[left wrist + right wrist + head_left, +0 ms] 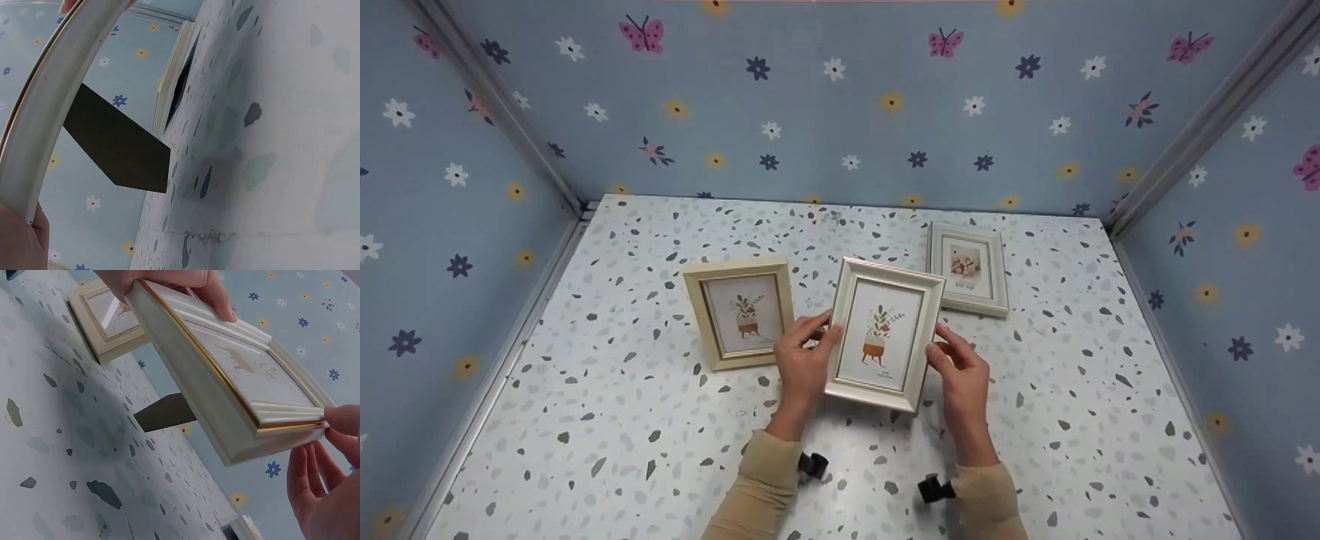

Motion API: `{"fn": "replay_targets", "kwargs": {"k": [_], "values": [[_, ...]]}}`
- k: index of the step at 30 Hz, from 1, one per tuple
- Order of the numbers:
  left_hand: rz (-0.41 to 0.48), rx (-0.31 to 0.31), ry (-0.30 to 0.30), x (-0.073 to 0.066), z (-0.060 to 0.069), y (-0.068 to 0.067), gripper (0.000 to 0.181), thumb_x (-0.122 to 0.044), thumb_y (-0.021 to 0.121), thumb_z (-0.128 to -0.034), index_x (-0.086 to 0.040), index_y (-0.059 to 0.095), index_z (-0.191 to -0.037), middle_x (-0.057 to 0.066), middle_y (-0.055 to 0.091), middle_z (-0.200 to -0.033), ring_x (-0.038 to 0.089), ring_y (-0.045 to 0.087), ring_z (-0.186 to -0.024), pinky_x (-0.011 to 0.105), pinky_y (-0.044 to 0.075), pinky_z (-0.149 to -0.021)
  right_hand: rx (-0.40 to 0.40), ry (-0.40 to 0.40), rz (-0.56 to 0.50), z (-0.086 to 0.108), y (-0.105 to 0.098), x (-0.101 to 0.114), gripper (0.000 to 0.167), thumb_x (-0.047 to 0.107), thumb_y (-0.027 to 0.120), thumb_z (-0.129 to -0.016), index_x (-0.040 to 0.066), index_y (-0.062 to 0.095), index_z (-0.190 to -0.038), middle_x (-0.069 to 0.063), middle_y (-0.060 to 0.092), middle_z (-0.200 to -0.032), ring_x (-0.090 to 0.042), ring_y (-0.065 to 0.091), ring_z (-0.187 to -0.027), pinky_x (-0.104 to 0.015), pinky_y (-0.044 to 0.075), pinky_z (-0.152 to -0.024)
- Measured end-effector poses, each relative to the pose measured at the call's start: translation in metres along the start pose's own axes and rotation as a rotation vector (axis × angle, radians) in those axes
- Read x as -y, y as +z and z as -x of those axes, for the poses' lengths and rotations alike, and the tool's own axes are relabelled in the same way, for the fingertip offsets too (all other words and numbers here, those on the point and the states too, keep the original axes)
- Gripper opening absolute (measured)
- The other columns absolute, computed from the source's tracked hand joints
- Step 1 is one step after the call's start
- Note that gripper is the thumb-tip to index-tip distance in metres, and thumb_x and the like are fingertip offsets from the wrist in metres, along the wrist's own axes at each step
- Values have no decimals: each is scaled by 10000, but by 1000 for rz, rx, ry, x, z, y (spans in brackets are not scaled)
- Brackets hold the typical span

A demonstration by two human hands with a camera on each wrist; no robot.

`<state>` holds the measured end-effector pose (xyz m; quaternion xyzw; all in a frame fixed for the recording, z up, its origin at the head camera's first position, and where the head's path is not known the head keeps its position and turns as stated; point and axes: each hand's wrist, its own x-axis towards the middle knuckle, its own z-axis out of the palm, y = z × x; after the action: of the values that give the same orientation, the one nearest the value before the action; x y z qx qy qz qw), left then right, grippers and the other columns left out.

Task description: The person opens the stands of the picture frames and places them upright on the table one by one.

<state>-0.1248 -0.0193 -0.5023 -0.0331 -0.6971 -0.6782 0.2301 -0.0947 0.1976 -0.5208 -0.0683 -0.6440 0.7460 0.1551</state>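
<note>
Silver picture frame (883,335), where is it; quick?

Held up off the tabletop (622,420), between both hands, tilted back with its face to the head camera; print (874,351) inside shows a leafy plant in an orange legged pot; dark stand (166,413) juts out behind it, plain in both wrist views.

Grip, each side?

Both clamped on the silver picture frame; left hand (804,360) grips its left edge; right hand (966,371) pinches its right edge between thumb and fingers, clear in the right wrist view.

Anything left of the silver picture frame?

Cream frame (742,311), just beside it and a bit farther back, propped up, similar plant print; left hand overlaps its right border in the head view; touching or not, can't tell.

And right of it?

Pale grey frame (968,270), behind and to the right of the silver picture frame, pinkish picture inside; flat or propped, can't tell.

Rest, fast?

Tan sleeves (761,480) on the near side of the silver picture frame; black wrist mounts (936,489) by the cuffs, also on its near side; blue wall (825,97) beyond it, printed with flowers and butterflies.
</note>
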Motion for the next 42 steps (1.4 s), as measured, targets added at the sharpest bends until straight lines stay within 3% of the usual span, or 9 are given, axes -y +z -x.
{"fn": "replay_targets", "kwargs": {"k": [10,20,26,36,42], "values": [[27,7,11,-1,1,2,223,45,778,-818,70,748,-1038,159,705,-925,159,626,-724,238,501,-574,-69,5,114,-2,5,5,387,35,749,-885,-3,672,-1263,-140,670,-1183,-184,614,-1015,-239,532,-794],[28,39,27,0,-2,2,277,49,770,-825,68,726,-1097,173,713,-971,305,674,-748,345,569,-596,-51,-55,187,-2,15,32,336,-42,712,-887,-79,666,-1218,-184,682,-1148,-169,619,-986,-213,509,-768],[27,36,0,2,-5,2,340,52,769,-824,58,707,-1159,180,708,-1014,306,688,-813,456,592,-683,-67,-85,199,-17,15,16,340,-41,733,-871,-58,683,-1207,-185,686,-1133,-200,625,-992,-212,512,-768],[37,14,-48,0,-14,3,357,57,780,-815,49,709,-1164,195,715,-1035,334,681,-928,443,580,-803,-82,-114,174,-31,23,5,314,-21,746,-867,-43,696,-1177,-166,687,-1068,-215,618,-1022,-217,518,-778],[59,18,-54,31,-23,11,379,37,766,-839,23,693,-1210,199,705,-1115,352,673,-1004,436,569,-841,-105,-148,129,-43,28,-2,307,-34,747,-861,-50,695,-1163,-160,686,-1085,-218,615,-1051,-235,527,-818]]}}
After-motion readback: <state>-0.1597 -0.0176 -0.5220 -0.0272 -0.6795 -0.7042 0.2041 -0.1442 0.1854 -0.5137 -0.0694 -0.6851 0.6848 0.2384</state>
